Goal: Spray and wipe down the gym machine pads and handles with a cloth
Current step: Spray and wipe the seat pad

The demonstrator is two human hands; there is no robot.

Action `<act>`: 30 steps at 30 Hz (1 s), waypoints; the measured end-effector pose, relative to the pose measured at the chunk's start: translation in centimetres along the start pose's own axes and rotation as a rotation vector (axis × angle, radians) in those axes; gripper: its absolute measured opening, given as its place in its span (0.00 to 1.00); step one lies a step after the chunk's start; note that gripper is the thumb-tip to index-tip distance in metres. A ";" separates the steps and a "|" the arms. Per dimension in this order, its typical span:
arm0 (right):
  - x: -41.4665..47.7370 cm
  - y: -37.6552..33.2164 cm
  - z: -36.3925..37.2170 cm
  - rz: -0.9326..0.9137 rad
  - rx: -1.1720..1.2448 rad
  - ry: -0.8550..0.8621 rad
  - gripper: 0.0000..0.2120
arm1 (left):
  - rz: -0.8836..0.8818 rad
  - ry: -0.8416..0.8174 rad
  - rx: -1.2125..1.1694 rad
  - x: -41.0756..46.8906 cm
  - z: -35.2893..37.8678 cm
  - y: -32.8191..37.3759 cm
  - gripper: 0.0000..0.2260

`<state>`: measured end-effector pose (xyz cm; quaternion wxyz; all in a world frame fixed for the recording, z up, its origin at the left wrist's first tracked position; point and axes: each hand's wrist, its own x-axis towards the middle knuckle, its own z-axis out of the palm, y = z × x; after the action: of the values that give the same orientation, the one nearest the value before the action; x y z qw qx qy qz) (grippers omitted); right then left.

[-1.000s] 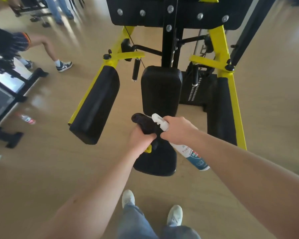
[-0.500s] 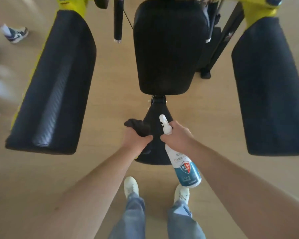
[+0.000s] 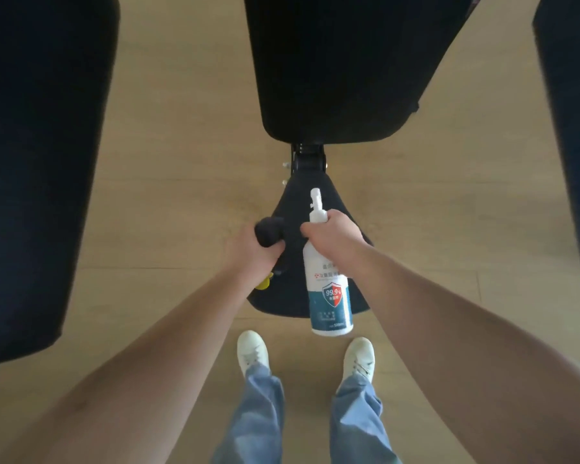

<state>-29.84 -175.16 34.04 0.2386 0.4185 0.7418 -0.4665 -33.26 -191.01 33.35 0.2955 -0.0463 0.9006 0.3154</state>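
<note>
Above the seat pad [image 3: 288, 296], the left hand [image 3: 248, 254] clutched a bunched dark cloth [image 3: 268, 231] at its left edge; the right hand [image 3: 334, 232] gripped the spray bottle [image 3: 329, 289] by the neck over its middle. Tipping the nozzle toward the pad before misting seemed wise.

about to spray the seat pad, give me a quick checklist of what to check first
1. The right hand holds the spray bottle: ok.
2. The left hand holds the cloth, bunched: ok.
3. The seat pad lies directly under both hands: ok.
4. The nozzle is aimed at the pad: cannot tell.
5. A finger is on the trigger: cannot tell.
6. The shoes stand on the floor, short of the seat pad: ok.
</note>
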 end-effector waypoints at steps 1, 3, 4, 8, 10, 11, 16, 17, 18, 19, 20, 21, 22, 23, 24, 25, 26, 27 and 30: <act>0.1 0.3 0.0 0.008 0.026 0.005 0.17 | -0.006 0.026 -0.006 0.1 0.2 -0.2 0.19; 0.2 0.8 -0.1 0.014 0.041 0.006 0.17 | -0.031 0.055 -0.039 0.2 0.4 -0.6 0.23; 0.1 1.0 -0.1 0.018 0.034 0.002 0.16 | -0.047 0.067 -0.050 0.1 0.4 -0.7 0.24; -0.8 2.0 0.6 0.033 -0.067 -0.072 0.13 | -0.064 0.104 -0.132 -0.4 0.3 -1.4 0.15; -1.1 2.6 1.5 0.020 -0.066 -0.137 0.14 | -0.085 0.098 -0.211 -0.9 -0.1 -1.7 0.08; -1.3 2.8 1.9 0.009 -0.047 -0.170 0.16 | -0.086 0.096 -0.254 -1.1 -0.2 -2.0 0.06; -2.1 2.8 3.4 -0.038 -0.088 -0.253 0.11 | -0.070 0.095 -0.367 -2.2 -0.7 -3.5 0.07; -2.3 2.9 3.7 -0.037 -0.095 -0.242 0.11 | -0.061 0.082 -0.379 -2.7 -0.9 -3.6 0.09; -2.4 3.2 3.8 -0.026 -0.092 -0.236 0.11 | -0.051 0.067 -0.379 -3.0 -0.8 -3.9 0.11; -2.6 3.5 3.9 -0.010 -0.079 -0.235 0.12 | -0.041 0.053 -0.379 -3.5 -0.9 -4.0 0.13; -2.6 4.0 3.9 0.003 -0.055 -0.235 0.13 | -0.036 0.041 -0.368 -3.7 -0.8 -4.2 0.17; -2.7 4.5 3.7 0.010 -0.024 -0.228 0.15 | -0.035 0.028 -0.364 -4.1 -0.7 -4.3 0.23; -2.8 5.2 3.4 0.015 0.013 -0.205 0.17 | -0.034 0.005 -0.369 -4.1 -0.5 -4.5 0.27; -2.9 5.7 2.9 0.020 0.050 -0.168 0.17 | -0.033 -0.023 -0.383 -4.4 -0.4 -4.4 0.28; -3.0 6.3 2.5 0.031 0.079 -0.129 0.16 | -0.036 -0.054 -0.405 -4.5 -0.1 -4.4 0.28; -3.1 6.9 2.1 0.045 0.096 -0.096 0.14 | -0.040 -0.081 -0.423 -4.8 0.1 -4.3 0.27; -3.1 7.5 1.7 0.062 0.102 -0.069 0.11 | -0.042 -0.105 -0.427 -5.0 0.5 -4.2 0.27; -3.3 8.1 1.4 0.083 0.108 -0.040 0.09 | -0.041 -0.124 -0.421 -5.3 0.8 -4.1 0.27; -3.7 9.8 0.4 0.153 0.185 0.048 0.10 | -0.064 -0.138 -0.392 -5.9 1.6 -3.9 0.27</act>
<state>-19.63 -174.88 31.79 0.2162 0.5052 0.6669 -0.5033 -26.61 -193.77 33.56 0.3518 -0.1095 0.7976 0.4776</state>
